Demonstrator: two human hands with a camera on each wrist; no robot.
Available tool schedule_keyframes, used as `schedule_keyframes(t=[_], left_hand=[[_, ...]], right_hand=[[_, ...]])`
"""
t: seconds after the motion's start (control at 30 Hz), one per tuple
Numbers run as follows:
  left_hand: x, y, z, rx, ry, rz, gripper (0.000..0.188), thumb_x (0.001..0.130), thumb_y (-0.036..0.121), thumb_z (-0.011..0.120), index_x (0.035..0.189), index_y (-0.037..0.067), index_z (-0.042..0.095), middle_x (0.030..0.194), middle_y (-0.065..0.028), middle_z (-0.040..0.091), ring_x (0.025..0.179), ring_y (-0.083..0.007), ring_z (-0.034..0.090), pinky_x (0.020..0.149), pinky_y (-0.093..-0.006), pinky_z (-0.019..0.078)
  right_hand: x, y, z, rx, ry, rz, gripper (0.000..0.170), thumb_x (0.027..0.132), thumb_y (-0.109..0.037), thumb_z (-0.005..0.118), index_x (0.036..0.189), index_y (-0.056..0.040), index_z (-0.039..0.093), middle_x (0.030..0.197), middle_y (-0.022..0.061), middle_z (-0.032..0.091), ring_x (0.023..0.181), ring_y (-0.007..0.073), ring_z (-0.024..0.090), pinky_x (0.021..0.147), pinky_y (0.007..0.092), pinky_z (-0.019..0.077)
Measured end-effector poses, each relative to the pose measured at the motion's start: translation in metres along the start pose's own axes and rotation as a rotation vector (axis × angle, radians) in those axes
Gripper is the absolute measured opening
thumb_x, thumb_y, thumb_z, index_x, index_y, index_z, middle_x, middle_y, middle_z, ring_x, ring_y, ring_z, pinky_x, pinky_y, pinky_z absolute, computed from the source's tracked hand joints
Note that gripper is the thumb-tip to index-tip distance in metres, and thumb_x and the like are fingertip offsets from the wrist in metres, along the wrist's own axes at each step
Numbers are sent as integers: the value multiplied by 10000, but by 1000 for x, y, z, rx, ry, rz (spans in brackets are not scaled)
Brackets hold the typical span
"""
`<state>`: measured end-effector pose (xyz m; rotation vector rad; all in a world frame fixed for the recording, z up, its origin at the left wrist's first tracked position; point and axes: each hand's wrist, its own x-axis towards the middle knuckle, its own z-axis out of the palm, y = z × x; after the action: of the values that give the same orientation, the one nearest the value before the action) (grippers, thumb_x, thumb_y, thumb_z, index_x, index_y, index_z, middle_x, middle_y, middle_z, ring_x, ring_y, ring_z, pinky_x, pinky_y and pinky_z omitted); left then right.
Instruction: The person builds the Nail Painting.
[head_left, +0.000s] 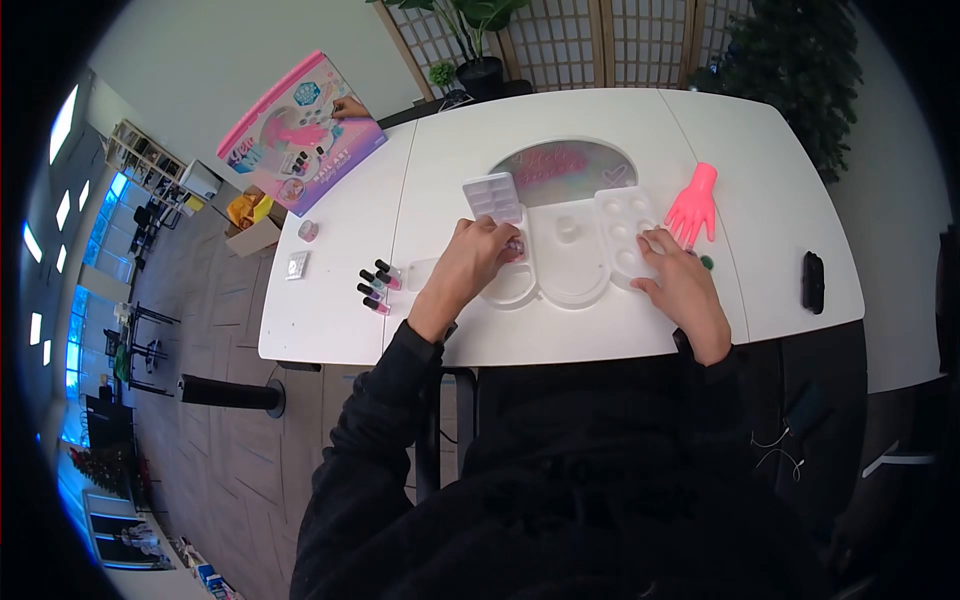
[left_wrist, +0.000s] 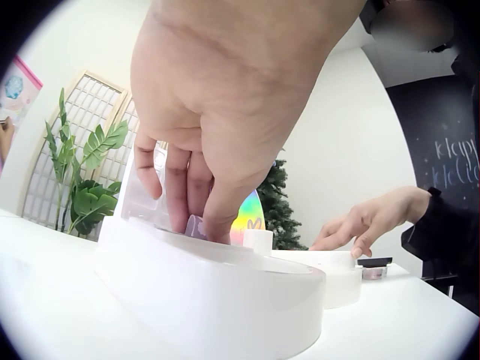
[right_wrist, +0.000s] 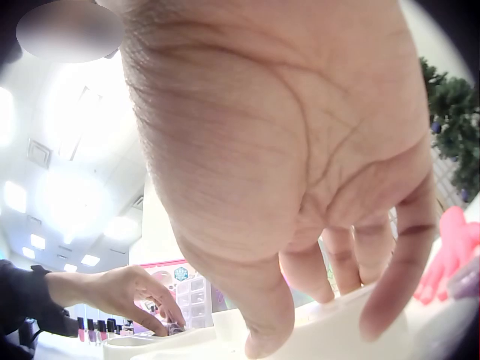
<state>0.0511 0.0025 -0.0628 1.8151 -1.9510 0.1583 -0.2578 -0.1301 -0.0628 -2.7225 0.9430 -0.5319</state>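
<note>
My left hand (head_left: 465, 262) pinches a small see-through container (head_left: 514, 247) at the left section of the white molded station (head_left: 572, 285). Purplish and partly covered by fingers, that container (left_wrist: 196, 226) shows low between thumb and fingertips in the left wrist view. A clear compartment lid (head_left: 492, 195) stands raised just behind. On the station's right section, with its round wells (head_left: 625, 205), rests my right hand (head_left: 685, 285), fingers spread and loosely bent. In the right wrist view the right hand's (right_wrist: 285, 142) thumb and fingertips touch the white rim, holding nothing.
Nail polish bottles (head_left: 380, 286) stand left of the station, with a small jar (head_left: 308, 231) and white packet (head_left: 297, 265) farther left. A pink model hand (head_left: 697, 205), green-topped jar (head_left: 707, 262) and black case (head_left: 813, 283) lie right. A colorful box (head_left: 300, 135) stands back left.
</note>
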Motion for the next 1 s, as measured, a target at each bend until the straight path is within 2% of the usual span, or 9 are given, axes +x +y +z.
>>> schedule_keyframes(t=[0.1, 0.13, 0.2, 0.33, 0.4, 0.63, 0.7, 0.8, 1.0], left_hand=[[0, 4, -5, 78, -40, 54, 221, 788, 67, 818, 1001, 75, 758, 930, -54, 742, 982, -262, 656, 873, -413, 454], [0, 8, -6, 77, -37, 57, 221, 788, 67, 818, 1001, 75, 758, 930, -54, 742, 982, -262, 656, 873, -413, 454], [1, 16, -9, 197, 50, 87, 220, 784, 48, 811, 994, 88, 760, 964, -34, 733, 1036, -227, 630, 906, -421, 425], [2, 13, -9, 234, 58, 65, 254, 767, 33, 809, 1008, 99, 762, 990, -12, 723, 1059, -223, 618, 927, -430, 402], [5, 9, -8, 189, 102, 41, 232, 753, 28, 810, 969, 102, 776, 997, -6, 726, 1065, -213, 612, 946, -438, 382], [3, 9, -4, 219, 71, 76, 103, 764, 52, 810, 862, 75, 787, 967, -9, 744, 1025, -202, 624, 949, -442, 369], [2, 7, -1, 168, 69, 93, 30, 779, 30, 753, 802, 47, 744, 926, -22, 721, 1023, -220, 599, 915, -440, 364], [-1, 11, -4, 157, -23, 41, 73, 822, 54, 787, 895, 61, 786, 980, -12, 753, 1043, -208, 618, 927, -444, 369], [-12, 24, -2, 263, 12, 15, 95, 867, 66, 774, 962, 70, 780, 1027, -13, 759, 1051, -222, 626, 914, -463, 378]], right_hand=[[2, -4, -6, 72, -89, 74, 569, 844, -169, 811, 1365, -23, 634, 1452, 75, 562, 1191, 343, 634, 982, 428, 529], [1, -1, -3, 69, -86, 75, 569, 844, -169, 811, 1365, -23, 634, 1452, 75, 562, 1191, 343, 634, 982, 428, 529], [0, 6, 7, 10, 43, -43, 570, 816, -185, 833, 1334, -29, 654, 1417, 69, 582, 1044, 342, 699, 864, 431, 582], [1, 0, 1, 12, -8, -5, 564, 817, -183, 831, 1330, -27, 656, 1407, 72, 584, 1039, 347, 697, 862, 432, 581], [2, -2, -2, 30, -73, 55, 567, 852, -188, 804, 1365, -20, 632, 1445, 88, 569, 1231, 332, 617, 988, 431, 522], [3, -7, -7, 43, -98, 81, 576, 849, -195, 805, 1371, -26, 630, 1451, 88, 567, 1232, 333, 616, 977, 436, 527], [3, -8, -9, 47, -109, 82, 583, 848, -197, 806, 1376, -29, 626, 1458, 85, 562, 1236, 332, 616, 977, 435, 527], [3, -6, -7, 40, -107, 84, 583, 849, -197, 805, 1378, -30, 624, 1460, 84, 559, 1227, 334, 621, 977, 434, 528], [3, -2, -3, 20, -88, 55, 588, 846, -202, 809, 1377, -30, 624, 1455, 90, 560, 1197, 345, 637, 974, 438, 531]])
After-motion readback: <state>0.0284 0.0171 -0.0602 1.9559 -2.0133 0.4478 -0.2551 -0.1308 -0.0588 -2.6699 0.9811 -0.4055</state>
